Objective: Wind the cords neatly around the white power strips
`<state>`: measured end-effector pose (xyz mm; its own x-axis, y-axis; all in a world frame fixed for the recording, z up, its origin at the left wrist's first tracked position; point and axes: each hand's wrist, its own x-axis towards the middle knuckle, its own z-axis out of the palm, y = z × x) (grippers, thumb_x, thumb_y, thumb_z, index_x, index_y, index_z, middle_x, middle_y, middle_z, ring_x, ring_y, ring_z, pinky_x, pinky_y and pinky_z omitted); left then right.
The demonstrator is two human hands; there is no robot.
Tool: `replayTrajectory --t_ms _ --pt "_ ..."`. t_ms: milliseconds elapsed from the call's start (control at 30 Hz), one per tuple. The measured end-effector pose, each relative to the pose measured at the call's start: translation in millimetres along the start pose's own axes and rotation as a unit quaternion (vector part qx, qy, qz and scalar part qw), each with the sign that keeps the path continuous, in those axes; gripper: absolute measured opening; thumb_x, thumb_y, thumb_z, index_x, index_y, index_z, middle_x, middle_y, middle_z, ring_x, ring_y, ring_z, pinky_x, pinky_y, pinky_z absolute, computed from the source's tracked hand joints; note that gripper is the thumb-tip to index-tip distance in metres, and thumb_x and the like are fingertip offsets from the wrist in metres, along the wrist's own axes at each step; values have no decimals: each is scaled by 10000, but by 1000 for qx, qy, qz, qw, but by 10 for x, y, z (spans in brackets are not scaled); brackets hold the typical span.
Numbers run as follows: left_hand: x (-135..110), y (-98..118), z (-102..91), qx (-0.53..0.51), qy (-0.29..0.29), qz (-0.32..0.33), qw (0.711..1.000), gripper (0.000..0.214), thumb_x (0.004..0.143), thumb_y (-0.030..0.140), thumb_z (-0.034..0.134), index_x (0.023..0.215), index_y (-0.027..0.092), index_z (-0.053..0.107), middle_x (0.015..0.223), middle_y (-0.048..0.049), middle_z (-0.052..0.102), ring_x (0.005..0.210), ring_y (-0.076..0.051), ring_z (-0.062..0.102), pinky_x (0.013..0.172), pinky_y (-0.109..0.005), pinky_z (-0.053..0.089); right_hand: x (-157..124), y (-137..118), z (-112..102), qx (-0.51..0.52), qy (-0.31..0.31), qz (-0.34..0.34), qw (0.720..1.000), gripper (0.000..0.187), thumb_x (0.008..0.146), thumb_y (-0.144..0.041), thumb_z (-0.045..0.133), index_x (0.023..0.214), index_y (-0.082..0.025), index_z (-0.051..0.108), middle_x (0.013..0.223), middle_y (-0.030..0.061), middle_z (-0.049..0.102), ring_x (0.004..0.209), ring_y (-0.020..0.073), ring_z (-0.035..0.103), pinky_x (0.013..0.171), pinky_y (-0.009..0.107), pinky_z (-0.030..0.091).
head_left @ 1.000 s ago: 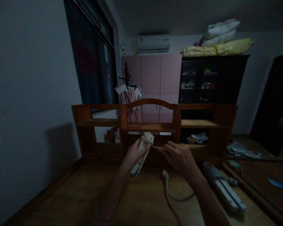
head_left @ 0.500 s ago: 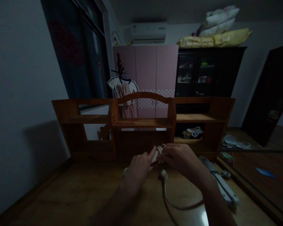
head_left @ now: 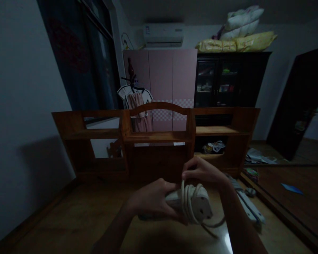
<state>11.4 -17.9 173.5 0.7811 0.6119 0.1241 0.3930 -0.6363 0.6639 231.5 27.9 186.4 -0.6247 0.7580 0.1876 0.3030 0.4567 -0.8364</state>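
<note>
Left hand wrapped firmly around a pale power strip over the near middle of the wooden tabletop, right hand pinching a loop of the cord that circles the strip's right end in several turns. Just right of the right forearm, a second power strip lies on the tabletop, and a wooden shelf unit with an arched middle stands along its far side. Past that I see clothes hanging before a pink wardrobe, a black cabinet to its right, and an air conditioner high up.
</note>
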Motion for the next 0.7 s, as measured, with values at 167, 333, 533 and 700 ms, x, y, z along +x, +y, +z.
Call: replayTrajectory --t_ms 167,333,533,700 --pt "-88 61 -151 -88 31 12 996 372 622 355 766 928 156 691 825 5 678 738 -151 594 657 -212 444 67 -19 96 53 -39 -18 998 393 797 -479 567 643 -119 605 545 -30 463 506 80 378 474 193 305" --pt "-142 -141 -352 -190 141 -56 970 420 644 380 758 984 149 669 913 -60 703 774 -208 647 686 -276 508 129 -82 219 -114 105 -79 985 276 854 -326 484 679 -145 596 696 11 595 663 136 512 603 214 384" --pt "-105 -436 -448 -322 242 -84 912 507 774 468 632 1125 112 550 853 -148 712 710 -275 693 625 -364 551 238 -91 435 -379 179 -3 908 303 977 -324 327 949 -197 601 830 60 679 770 171 633 633 228 336" --pt "-9 -619 -433 -316 299 -100 895 557 756 519 637 1114 102 548 853 -161 710 722 -272 698 609 -338 557 256 -14 443 -464 173 39 868 243 981 -303 328 973 -214 555 788 53 676 706 174 642 565 248 260"
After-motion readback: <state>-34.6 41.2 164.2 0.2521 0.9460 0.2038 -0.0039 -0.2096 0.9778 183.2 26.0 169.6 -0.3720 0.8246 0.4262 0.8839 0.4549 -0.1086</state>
